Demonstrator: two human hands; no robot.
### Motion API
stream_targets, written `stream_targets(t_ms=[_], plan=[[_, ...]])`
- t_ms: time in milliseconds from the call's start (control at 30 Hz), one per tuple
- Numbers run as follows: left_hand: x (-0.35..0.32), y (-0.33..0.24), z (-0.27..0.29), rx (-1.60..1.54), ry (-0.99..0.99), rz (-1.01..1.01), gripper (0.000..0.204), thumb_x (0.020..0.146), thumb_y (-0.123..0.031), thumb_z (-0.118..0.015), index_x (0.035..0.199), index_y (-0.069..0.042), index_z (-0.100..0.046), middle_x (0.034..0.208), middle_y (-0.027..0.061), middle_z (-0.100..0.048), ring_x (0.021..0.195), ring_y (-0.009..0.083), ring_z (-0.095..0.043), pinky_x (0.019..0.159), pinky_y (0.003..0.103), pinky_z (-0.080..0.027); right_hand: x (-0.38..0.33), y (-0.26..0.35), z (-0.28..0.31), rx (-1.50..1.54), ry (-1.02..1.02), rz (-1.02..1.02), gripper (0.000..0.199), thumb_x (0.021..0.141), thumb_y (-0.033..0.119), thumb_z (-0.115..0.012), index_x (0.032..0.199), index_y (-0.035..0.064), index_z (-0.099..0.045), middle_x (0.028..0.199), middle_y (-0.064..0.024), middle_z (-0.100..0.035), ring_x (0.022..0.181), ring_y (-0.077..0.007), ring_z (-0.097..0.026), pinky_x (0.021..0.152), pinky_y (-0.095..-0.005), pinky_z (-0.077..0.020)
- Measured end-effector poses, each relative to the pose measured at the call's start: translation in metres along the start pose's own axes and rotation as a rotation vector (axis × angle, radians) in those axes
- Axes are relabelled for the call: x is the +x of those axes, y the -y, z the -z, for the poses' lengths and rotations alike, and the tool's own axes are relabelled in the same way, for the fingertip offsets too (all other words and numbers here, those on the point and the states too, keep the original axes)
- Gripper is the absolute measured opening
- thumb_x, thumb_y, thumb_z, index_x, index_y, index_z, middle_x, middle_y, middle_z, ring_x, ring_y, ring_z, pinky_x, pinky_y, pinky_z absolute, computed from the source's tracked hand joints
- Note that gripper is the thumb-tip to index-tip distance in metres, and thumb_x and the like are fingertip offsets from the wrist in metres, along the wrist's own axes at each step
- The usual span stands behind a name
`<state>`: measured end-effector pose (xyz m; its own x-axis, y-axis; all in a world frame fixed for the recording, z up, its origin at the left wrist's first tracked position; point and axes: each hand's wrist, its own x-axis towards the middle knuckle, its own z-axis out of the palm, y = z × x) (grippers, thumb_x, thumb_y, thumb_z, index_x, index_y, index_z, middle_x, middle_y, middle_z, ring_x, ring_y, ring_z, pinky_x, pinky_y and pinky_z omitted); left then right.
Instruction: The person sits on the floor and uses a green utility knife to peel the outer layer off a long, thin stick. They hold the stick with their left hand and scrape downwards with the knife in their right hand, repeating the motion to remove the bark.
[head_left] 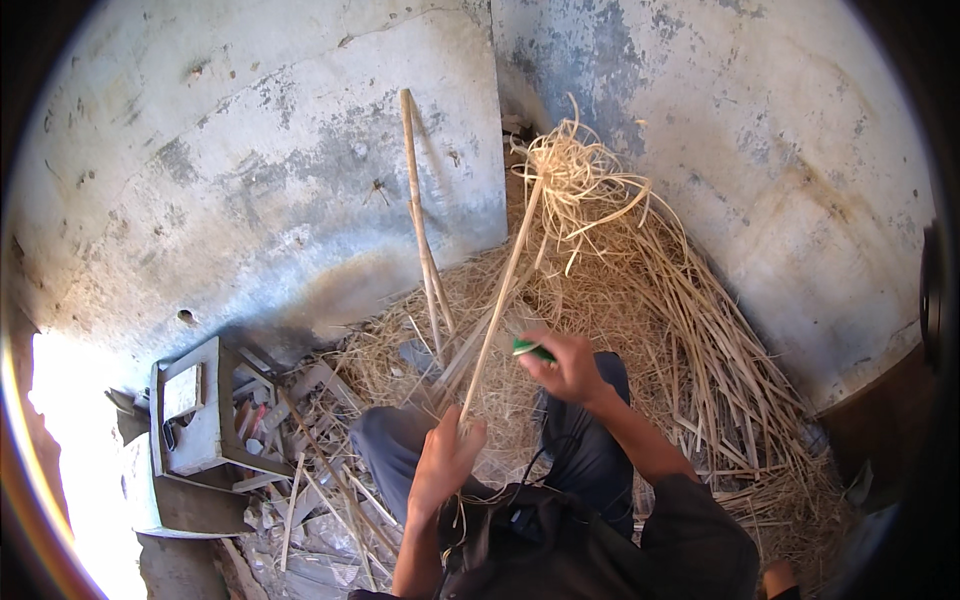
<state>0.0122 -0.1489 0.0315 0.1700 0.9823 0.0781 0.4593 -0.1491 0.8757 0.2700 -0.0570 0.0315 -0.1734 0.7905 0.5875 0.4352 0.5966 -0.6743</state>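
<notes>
My left hand (pixel 446 462) is closed round the lower end of a long pale wooden stick (pixel 507 275), between my knees. The stick slants up and away, and a tangled bunch of curled, thin strips (pixel 578 165) shows at its far end. To the right of the stick my right hand (pixel 570 368) is closed on a small green object (pixel 534 350) with a pale edge. Most of that object is hidden by my fingers, so its kind does not show. A gap separates it from the stick.
Two long sticks (pixel 418 210) lean on the worn wall (pixel 290 180) at the left. Many loose canes (pixel 735 370) lie in a heap at the right, over straw-like shavings (pixel 600 270). A small battered cabinet (pixel 205 420) stands at the left beside scattered scraps (pixel 320 520).
</notes>
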Motion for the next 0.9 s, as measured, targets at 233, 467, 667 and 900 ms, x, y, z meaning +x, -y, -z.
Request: stream_targets(t_ms=[233, 467, 667, 900], plan=[[0.017, -0.047, 0.004, -0.069, 0.033, 0.11, 0.036, 0.101, -0.024, -0.074, 0.119, 0.004, -0.06, 0.083, 0.0331, -0.068, 0.087, 0.0535, -0.069, 0.076, 0.057, -0.052, -0.013, 0.02, -0.01, -0.133, 0.077, 0.219, 0.035, 0.097, 0.039, -0.08, 0.107, 0.0053, -0.078, 0.089, -0.0091, -0.079, 0.072, -0.0261, -0.077, 0.063, -0.0362, -0.0603], [0.016, -0.052, -0.001, 0.125, -0.043, 0.107, 0.038, 0.1, -0.027, -0.074, 0.117, 0.003, -0.058, 0.077, 0.03, -0.069, 0.08, 0.0531, -0.071, 0.07, 0.059, -0.054, -0.007, 0.032, -0.004, -0.224, 0.04, 0.299, 0.026, 0.092, 0.033, -0.086, 0.105, 0.0111, -0.079, 0.088, -0.0018, -0.078, 0.065, -0.0213, -0.074, 0.056, -0.0346, -0.0566], [0.009, -0.049, -0.006, 0.253, -0.129, 0.063, 0.037, 0.101, -0.027, -0.074, 0.115, 0.002, -0.056, 0.074, 0.0269, -0.071, 0.077, 0.0499, -0.073, 0.068, 0.057, -0.057, -0.002, 0.04, 0.006, -0.251, 0.011, 0.229, 0.03, 0.096, 0.035, -0.083, 0.107, 0.007, -0.08, 0.09, -0.0062, -0.08, 0.069, -0.0227, -0.078, 0.06, -0.0347, -0.0603], [0.005, -0.045, -0.007, 0.292, -0.18, 0.038, 0.036, 0.1, -0.023, -0.075, 0.113, 0.003, -0.054, 0.08, 0.029, -0.073, 0.075, 0.05, -0.074, 0.066, 0.057, -0.058, 0.011, 0.024, 0.021, -0.204, -0.074, 0.169, 0.027, 0.096, 0.031, -0.082, 0.106, 0.0069, -0.079, 0.092, -0.0075, -0.081, 0.072, -0.0226, -0.079, 0.06, -0.0335, -0.0599]])
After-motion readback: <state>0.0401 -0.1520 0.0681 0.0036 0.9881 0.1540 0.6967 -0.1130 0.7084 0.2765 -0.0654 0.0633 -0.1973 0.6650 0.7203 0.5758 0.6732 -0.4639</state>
